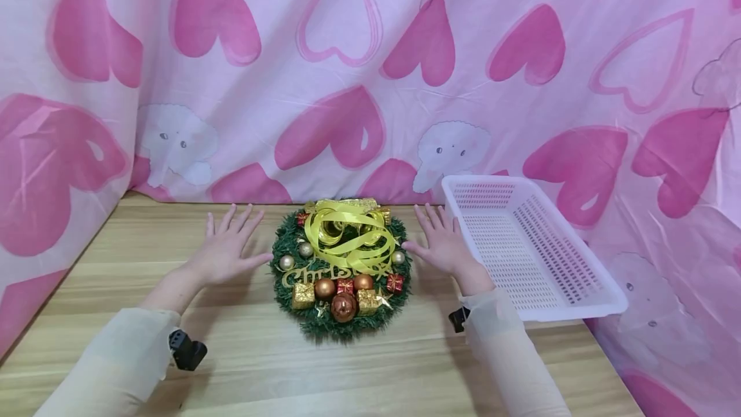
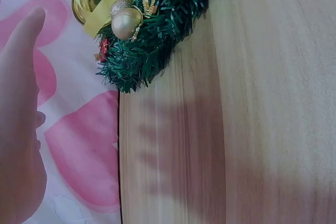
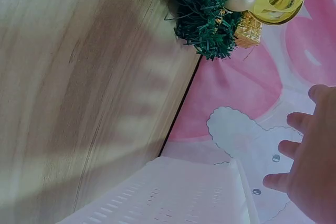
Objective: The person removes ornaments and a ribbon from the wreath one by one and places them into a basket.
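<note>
A green Christmas wreath [image 1: 341,330] lies on the table between the two hands. It carries gold and red gift boxes, brown and pale baubles, a gold star and gold lettering. Loops of yellow ribbon [image 1: 347,256] and gold bells [image 1: 331,230] sit on its far part. To its left is the left hand [image 1: 226,253], fingers spread and straight, its thumb tip close to the wreath's edge; in the head view I cannot tell whether they touch. On the other side the right hand [image 1: 442,246] also has spread fingers, its thumb near the wreath. Neither hand holds anything.
A white perforated plastic basket [image 1: 579,311] stands at the table's right side, just beyond the right hand. Pink heart-patterned cloth [image 1: 260,114] hangs behind and beside the wooden table [image 1: 278,378]. Black wrist devices [image 1: 188,349] are worn on both sleeves.
</note>
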The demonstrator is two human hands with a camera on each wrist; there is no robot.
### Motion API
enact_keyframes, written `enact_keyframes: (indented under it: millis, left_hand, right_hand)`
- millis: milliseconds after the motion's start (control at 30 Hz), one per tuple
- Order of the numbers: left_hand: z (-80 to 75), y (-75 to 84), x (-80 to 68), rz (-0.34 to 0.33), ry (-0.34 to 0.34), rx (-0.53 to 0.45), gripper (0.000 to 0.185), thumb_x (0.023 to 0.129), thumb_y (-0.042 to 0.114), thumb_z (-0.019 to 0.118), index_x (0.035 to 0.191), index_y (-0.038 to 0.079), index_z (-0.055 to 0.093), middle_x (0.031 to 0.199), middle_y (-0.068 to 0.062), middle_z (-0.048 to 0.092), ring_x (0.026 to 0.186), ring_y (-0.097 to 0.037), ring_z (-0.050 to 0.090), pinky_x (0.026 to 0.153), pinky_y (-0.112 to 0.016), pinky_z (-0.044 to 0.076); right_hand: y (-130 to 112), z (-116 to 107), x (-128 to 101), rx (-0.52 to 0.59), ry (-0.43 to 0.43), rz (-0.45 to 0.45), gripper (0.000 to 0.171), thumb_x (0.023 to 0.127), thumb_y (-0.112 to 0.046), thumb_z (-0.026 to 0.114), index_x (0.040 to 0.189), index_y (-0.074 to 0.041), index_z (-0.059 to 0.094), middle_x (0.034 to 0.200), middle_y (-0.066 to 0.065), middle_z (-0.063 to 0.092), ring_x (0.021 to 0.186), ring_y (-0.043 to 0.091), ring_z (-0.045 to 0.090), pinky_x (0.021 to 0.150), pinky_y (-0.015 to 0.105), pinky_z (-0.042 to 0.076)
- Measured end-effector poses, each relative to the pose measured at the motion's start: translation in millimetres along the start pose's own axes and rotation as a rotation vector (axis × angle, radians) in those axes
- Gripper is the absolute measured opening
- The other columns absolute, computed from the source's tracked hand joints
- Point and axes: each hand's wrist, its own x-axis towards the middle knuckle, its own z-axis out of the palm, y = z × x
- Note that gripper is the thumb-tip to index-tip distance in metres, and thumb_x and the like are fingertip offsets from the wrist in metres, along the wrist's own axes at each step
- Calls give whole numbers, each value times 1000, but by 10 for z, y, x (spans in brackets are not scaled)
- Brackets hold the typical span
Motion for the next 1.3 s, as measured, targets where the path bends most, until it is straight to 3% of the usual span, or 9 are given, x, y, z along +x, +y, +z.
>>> enact_keyframes:
  millis: [133,300,467,600,800,933,1133,1300]
  left_hand:
    - [3,4,14,-9,2,-17,88,88,50,55,150,7,11,155,-23,10,139,-51,-2,105,-72,-16]
    - [9,-6,34,-28,-9,-90,91,87,49,58,151,9,6,155,-22,12,138,-52,4,106,-75,-7]
    - [22,-38,77,-74,-41,-344,95,87,46,60,151,8,1,154,-26,11,136,-52,14,108,-73,13]
    - [46,-66,118,-114,-63,-568,86,92,40,55,150,3,3,150,-31,15,131,-51,26,105,-66,32]
    - [100,-100,164,-175,-103,-754,75,98,39,43,147,-5,7,142,-36,27,119,-52,42,97,-55,48]
    - [139,-128,182,-210,-134,-836,75,99,44,38,147,-6,8,139,-39,31,116,-52,47,96,-52,50]
    - [209,-172,225,-268,-198,-941,78,98,49,34,146,-7,8,142,-38,27,124,-51,40,101,-52,46]
    - [271,-170,258,-296,-262,-982,76,99,48,32,143,-12,11,143,-38,25,129,-48,35,106,-49,43]
  right_hand:
    - [12,6,15,27,17,-9,89,89,-68,35,151,-13,5,158,15,8,143,41,6,117,62,4]
    - [18,-4,26,114,32,-18,89,89,-57,49,151,-11,5,156,16,15,142,38,15,120,55,9]
    - [12,-2,14,251,28,-9,94,86,-54,57,151,-11,5,156,17,14,141,40,18,117,58,16]
    - [7,19,7,330,21,0,94,83,-51,63,151,-11,12,156,16,18,140,41,20,115,60,20]
    - [10,79,7,438,11,0,95,75,-44,75,148,-13,23,154,14,24,139,38,24,114,61,23]
    - [-4,108,2,480,25,-16,97,70,-38,80,147,-13,27,152,14,29,135,38,32,111,60,29]
    - [-24,136,-13,536,31,-33,93,69,-33,81,145,-9,31,142,19,41,122,40,46,102,56,44]
    - [-9,190,-13,577,35,-44,90,70,-28,81,143,-8,34,135,22,48,115,37,51,97,51,49]
